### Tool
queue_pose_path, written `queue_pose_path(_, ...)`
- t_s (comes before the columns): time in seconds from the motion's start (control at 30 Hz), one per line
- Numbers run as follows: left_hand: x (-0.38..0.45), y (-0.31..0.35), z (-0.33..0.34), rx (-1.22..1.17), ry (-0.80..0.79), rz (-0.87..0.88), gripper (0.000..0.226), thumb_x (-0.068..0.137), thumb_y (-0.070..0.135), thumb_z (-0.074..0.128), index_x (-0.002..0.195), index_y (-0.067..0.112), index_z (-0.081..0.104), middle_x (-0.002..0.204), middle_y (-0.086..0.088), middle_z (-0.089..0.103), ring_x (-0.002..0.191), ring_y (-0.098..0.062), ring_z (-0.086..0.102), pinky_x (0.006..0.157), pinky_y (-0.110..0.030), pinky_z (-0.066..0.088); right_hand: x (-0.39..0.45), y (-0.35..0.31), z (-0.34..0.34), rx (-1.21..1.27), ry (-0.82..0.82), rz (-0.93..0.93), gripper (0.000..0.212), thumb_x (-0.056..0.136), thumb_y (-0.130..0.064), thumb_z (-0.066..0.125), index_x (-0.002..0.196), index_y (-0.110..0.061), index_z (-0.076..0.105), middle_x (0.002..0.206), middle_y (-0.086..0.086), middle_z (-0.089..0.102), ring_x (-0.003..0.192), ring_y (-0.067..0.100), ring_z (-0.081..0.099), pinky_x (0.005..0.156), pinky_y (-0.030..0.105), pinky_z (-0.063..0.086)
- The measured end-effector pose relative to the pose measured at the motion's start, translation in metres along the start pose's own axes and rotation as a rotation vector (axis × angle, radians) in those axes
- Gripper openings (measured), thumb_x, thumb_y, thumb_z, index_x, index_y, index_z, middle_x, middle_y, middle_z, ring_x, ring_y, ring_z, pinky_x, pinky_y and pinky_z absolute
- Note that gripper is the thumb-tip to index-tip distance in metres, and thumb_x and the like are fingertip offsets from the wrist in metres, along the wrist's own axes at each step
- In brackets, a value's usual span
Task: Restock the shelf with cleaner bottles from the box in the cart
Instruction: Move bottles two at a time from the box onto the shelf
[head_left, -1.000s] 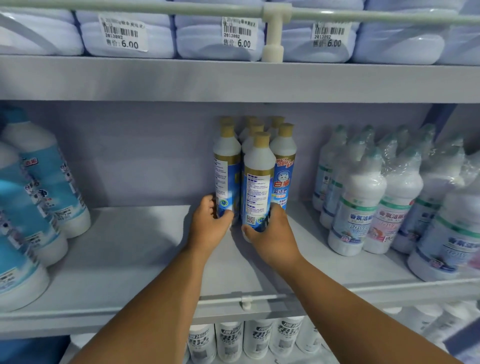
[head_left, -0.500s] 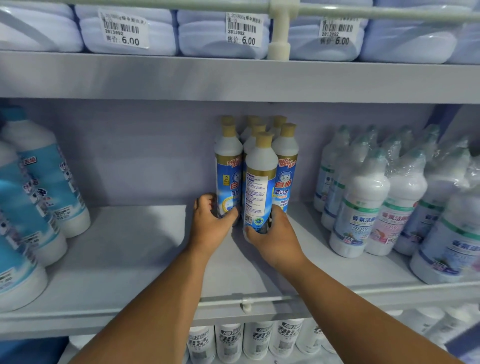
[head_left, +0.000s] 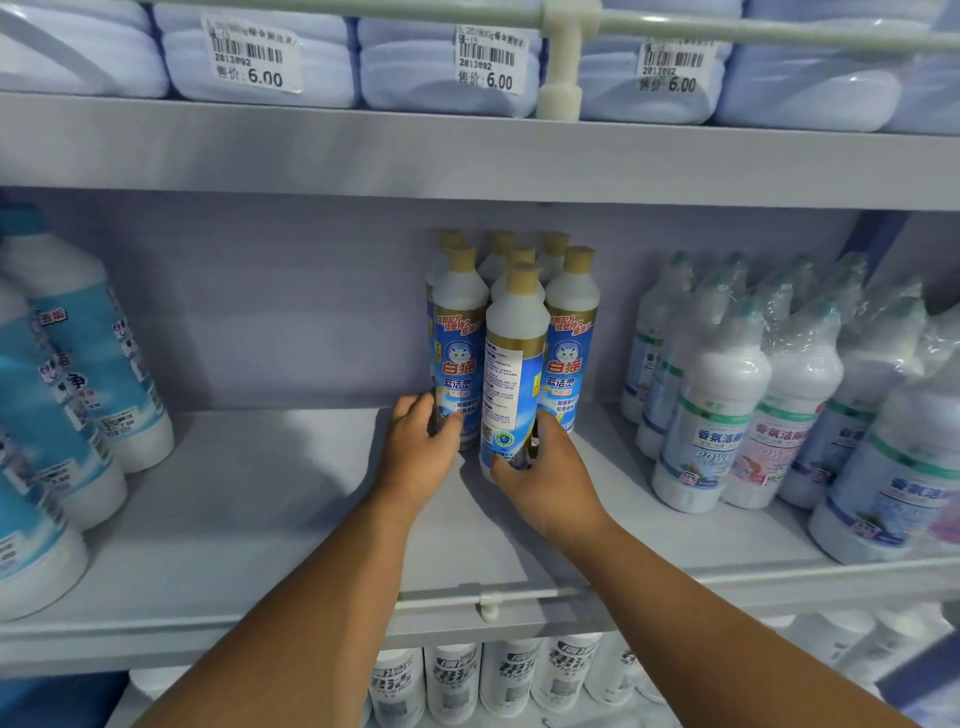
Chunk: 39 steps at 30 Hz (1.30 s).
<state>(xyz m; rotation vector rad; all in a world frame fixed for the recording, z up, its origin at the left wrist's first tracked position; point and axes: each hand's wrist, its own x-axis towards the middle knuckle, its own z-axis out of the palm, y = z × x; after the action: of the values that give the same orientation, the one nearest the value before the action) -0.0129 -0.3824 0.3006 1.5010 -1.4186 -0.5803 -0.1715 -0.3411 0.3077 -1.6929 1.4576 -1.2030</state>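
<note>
Standing on the middle shelf (head_left: 218, 519), in the only view, the head one, a tight cluster of gold-capped bottles sits toward the far wall; the right hand (head_left: 540, 478) curls round the base of the front bottle (head_left: 511, 374), nearest of the cluster, and the left hand (head_left: 421, 447) grips the foot of the left bottle (head_left: 457, 358) just beside it. The front bottle's long axis runs vertical, cap up, though it seems to lean slightly with its base nearer than its top, and its back label with small print faces out while its neighbours show their front labels. The main risk, as I judge it, is a domino fall: the bottles are tall and narrow, held low, so a nudge could tip one into the others or toward the wrapped white bottles (head_left: 727, 405) on the right. Left as it is, the front bottle would also show the wrong face.
</note>
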Motion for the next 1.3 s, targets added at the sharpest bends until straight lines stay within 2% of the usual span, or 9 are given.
queue_pose_path(0.23,-0.007,0.006,-0.006,-0.074,0.095,-0.052,0.023,0.093,0.016,0.065,0.116,0.015,0.066,0.114,-0.003,0.065,0.087,-0.008,0.062,0.058,0.000,0.041,-0.001,-0.012,0.002,-0.092,0.022,0.112,0.050,0.080,-0.032,0.082,0.115,-0.024,0.048,0.105,-0.015,0.060,0.085,0.001,0.058,0.059,0.006,0.037)
queue_pose_path(0.47,-0.029,0.032,-0.024,-0.136,0.001,0.001,0.022,0.094,0.034,0.068,0.108,0.017,0.063,0.097,0.007,0.070,0.075,0.012,0.063,0.056,-0.004,0.044,0.003,-0.019,0.022,-0.036,0.003,0.083,0.053,0.073,-0.025,0.085,0.114,-0.026,0.051,0.108,-0.016,0.066,0.096,0.005,0.065,0.084,0.028,0.055)
queue_pose_path(0.6,-0.033,0.031,-0.016,-0.138,-0.002,-0.004,0.059,0.066,0.038,0.093,0.107,0.022,0.054,0.095,0.012,0.069,0.078,0.003,0.068,0.057,-0.010,0.051,0.004,-0.013,0.024,0.038,-0.056,0.086,0.025,0.092,-0.014,0.068,0.111,-0.023,0.053,0.101,-0.014,0.068,0.099,0.011,0.066,0.073,0.015,0.054)
queue_pose_path(0.67,-0.032,0.028,-0.013,-0.100,0.020,0.013,0.062,0.061,0.038,0.096,0.104,0.025,0.053,0.098,0.010,0.069,0.082,-0.001,0.069,0.061,-0.015,0.055,0.003,-0.012,0.011,-0.040,-0.105,0.062,0.031,0.087,-0.019,0.075,0.109,-0.022,0.053,0.095,-0.019,0.062,0.091,0.001,0.063,0.064,0.006,0.047)
queue_pose_path(0.77,-0.033,0.022,-0.014,-0.114,0.016,0.039,0.051,0.069,0.026,0.092,0.105,0.027,0.057,0.103,0.007,0.071,0.082,0.002,0.070,0.064,-0.011,0.053,0.008,0.001,-0.023,-0.236,0.101,0.055,0.028,0.082,-0.032,0.073,0.098,-0.021,0.052,0.096,-0.008,0.055,0.081,0.005,0.055,0.061,0.013,0.037)
queue_pose_path(0.9,-0.039,0.019,-0.016,-0.087,-0.021,0.056,0.042,0.081,0.022,0.081,0.114,0.027,0.056,0.112,0.009,0.066,0.094,0.001,0.066,0.062,-0.003,0.048,0.028,0.015,-0.056,-0.248,0.260,0.169,0.055,0.081,-0.036,0.080,0.120,-0.011,0.051,0.119,0.008,0.054,0.116,0.027,0.055,0.090,0.037,0.047)
queue_pose_path(1.0,-0.040,0.015,-0.012,-0.055,-0.015,0.028,0.056,0.076,0.036,0.086,0.118,0.027,0.050,0.111,0.014,0.053,0.096,0.006,0.059,0.062,-0.002,0.047,0.038,0.020,-0.055,-0.174,0.094,0.159,0.061,0.079,-0.034,0.083,0.126,-0.014,0.050,0.124,0.002,0.059,0.108,0.015,0.059,0.081,0.022,0.046)
queue_pose_path(1.1,-0.037,0.010,-0.010,-0.108,0.007,-0.044,0.063,0.068,0.040,0.091,0.114,0.024,0.052,0.107,0.015,0.065,0.088,-0.001,0.068,0.061,-0.010,0.053,0.043,0.027,-0.048,-0.104,0.083,0.103,0.049,0.080,-0.025,0.083,0.120,-0.019,0.054,0.116,-0.006,0.066,0.087,-0.003,0.057,0.068,0.008,0.040)
queue_pose_path(1.3,-0.035,0.000,-0.005,-0.175,0.008,-0.033,0.043,0.073,0.027,0.089,0.101,0.033,0.057,0.103,0.010,0.070,0.084,0.001,0.070,0.064,-0.015,0.056,0.045,0.033,-0.044,-0.062,0.103,0.095,0.035,0.088,-0.027,0.075,0.119,-0.019,0.061,0.111,-0.007,0.068,0.094,0.008,0.060,0.080,0.022,0.044)
